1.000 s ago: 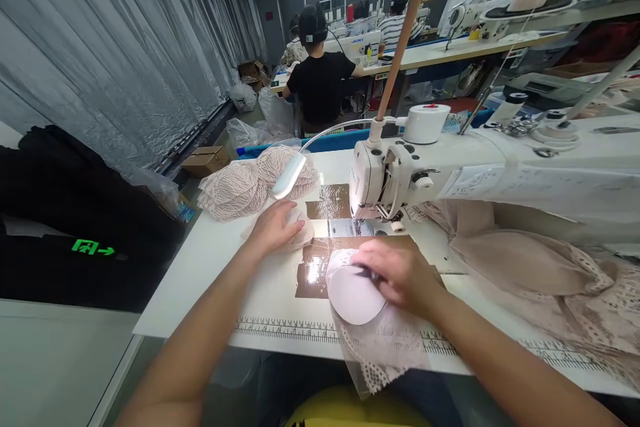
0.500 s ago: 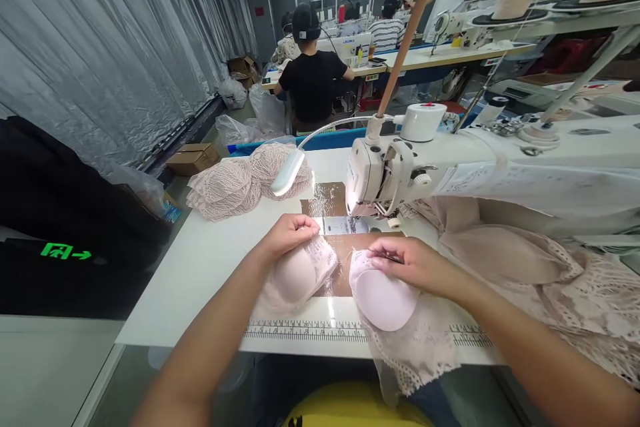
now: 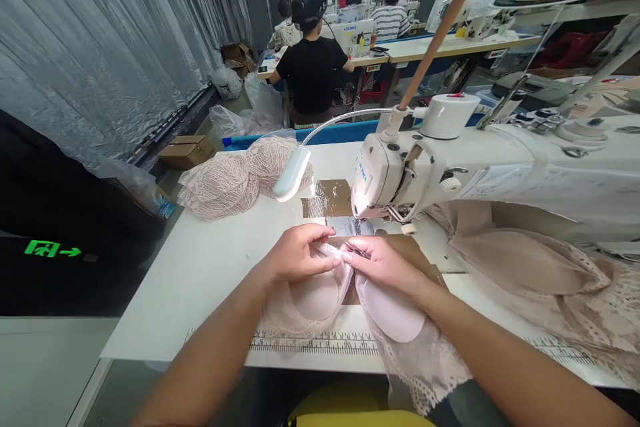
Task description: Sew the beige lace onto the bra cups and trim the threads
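Workroom, grey curtain along the left; a person in a black top sits at a bench ahead. Nearer, a white table with a printed ruler along its front edge and a brown patch near the sewing machine.

Two lace-trimmed cups lie in front of the needle area, side by side, their inner edges drawn close. Left hand: thumb and fingers partly closed, pinching the upper lace edge of the left cup. Right hand: thumb and fingers closed at the top edge of the right cup, a small dark metal tool tucked in the same grip. Whether the two edges overlap or only touch, cannot tell; fingers cover them.

Handling, as I judge it: line up the lace edges by fingertip, corner to corner, before pressing them together. Pinch light and near the rim; thin lace will likely stretch if pulled. Keep the tool's point turned off the mesh, since it could snag. Loose lace of the right cup hangs over the table's front edge; its weight may drag the edge askew, so support the cup. Lamp shines close by; keep knuckles from shading the edges.
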A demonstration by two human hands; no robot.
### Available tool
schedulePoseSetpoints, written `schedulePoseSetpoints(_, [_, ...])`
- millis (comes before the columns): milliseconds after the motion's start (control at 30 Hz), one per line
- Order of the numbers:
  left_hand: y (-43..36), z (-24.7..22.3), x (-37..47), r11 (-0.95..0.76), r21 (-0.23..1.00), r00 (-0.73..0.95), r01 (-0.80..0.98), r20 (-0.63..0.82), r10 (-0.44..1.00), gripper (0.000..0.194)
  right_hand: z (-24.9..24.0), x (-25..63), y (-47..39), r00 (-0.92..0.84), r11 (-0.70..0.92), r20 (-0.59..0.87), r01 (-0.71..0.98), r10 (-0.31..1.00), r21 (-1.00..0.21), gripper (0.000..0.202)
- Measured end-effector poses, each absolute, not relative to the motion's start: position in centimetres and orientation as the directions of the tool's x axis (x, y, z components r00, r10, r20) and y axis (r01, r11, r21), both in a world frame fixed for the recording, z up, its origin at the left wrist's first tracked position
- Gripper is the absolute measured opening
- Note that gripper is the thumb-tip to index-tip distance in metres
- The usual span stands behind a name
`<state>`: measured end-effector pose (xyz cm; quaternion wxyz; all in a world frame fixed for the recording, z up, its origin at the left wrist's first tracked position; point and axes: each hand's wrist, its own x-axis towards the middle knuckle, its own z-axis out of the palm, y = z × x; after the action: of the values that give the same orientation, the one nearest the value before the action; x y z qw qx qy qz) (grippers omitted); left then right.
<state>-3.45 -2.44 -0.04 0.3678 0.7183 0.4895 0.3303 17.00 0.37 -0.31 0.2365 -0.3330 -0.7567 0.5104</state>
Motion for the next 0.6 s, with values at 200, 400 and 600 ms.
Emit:
schedulePoseSetpoints(200, [-2.2,-0.8,-2.7,0.049,0.965,0.387,0.257,-0.149,0.910,0.028,-0.9,17.6,0.7,-0.654,0.295,0.055,0.262,0.754,-0.919,0.023])
schedulePoseSetpoints(400, [-2.2,-0.6,-2.7,0.176,0.974,0.416,0.143,-0.221,0.882,0.029,-0.9,19.5,1.7,-0.683,0.284,0.016,0.283,0.730,-0.916,0.034])
schedulePoseSetpoints(600, [-2.3,-0.6,-2.6,0.238,0.968,0.418,0.080,-0.249,0.874,0.030,-0.1,19.8,1.7,-0.726,0.299,-0.046,0.338,0.686,-0.892,0.031])
